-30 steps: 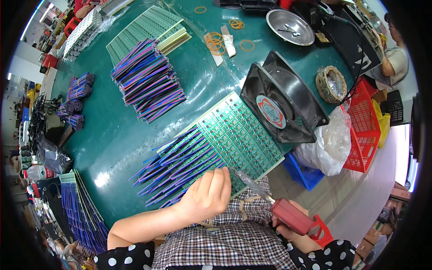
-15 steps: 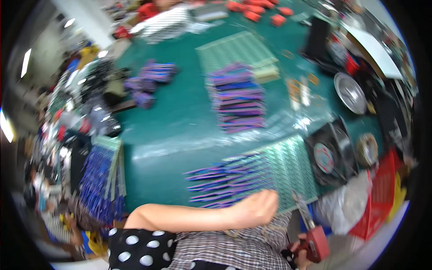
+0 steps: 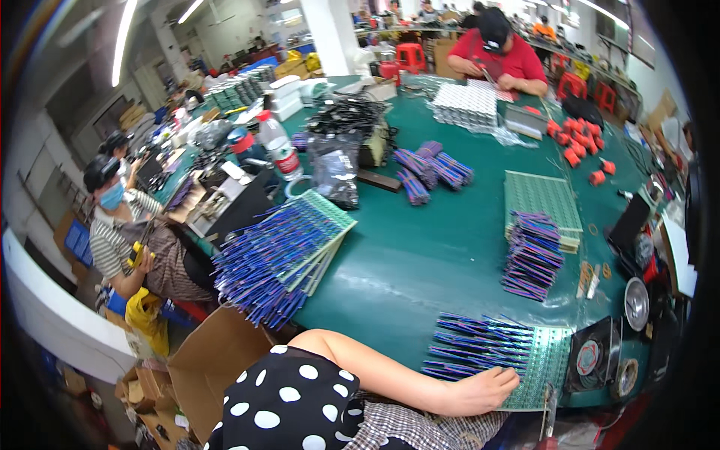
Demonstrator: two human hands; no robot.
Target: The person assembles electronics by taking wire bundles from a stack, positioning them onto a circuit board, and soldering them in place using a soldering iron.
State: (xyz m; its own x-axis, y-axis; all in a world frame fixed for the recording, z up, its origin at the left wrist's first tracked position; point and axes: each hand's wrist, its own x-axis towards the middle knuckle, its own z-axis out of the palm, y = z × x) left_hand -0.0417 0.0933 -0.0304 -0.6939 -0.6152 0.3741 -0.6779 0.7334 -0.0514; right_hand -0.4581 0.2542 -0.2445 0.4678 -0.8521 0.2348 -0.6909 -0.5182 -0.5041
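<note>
In front of me lies a light-green circuit board panel [image 3: 550, 352] with rows of blue and purple wires [image 3: 480, 341] stretching off its left side. My left hand [image 3: 486, 390] is over the panel's near edge, beside the wires, with its fingers curled together; whatever they may hold is hidden. A metal-shafted tool [image 3: 550, 412] with a red handle stands upright at the panel's near right corner. Its lower end leaves the picture at the bottom edge, and my right hand is out of view there.
A stack of wired panels [image 3: 285, 247] overhangs the table's left edge above a cardboard box [image 3: 217, 352]. Wire bundles [image 3: 532, 255] lie on more panels [image 3: 540, 199]. A black fan [image 3: 591, 358] and tape roll [image 3: 625, 377] stand right. Co-workers sit across [image 3: 499, 56] and left [image 3: 139, 232].
The view has swung left and up, so things on the table appear farther right. My right hand, seen earlier on the red-handled tool, has dropped out of view. My left hand stays by the panel.
</note>
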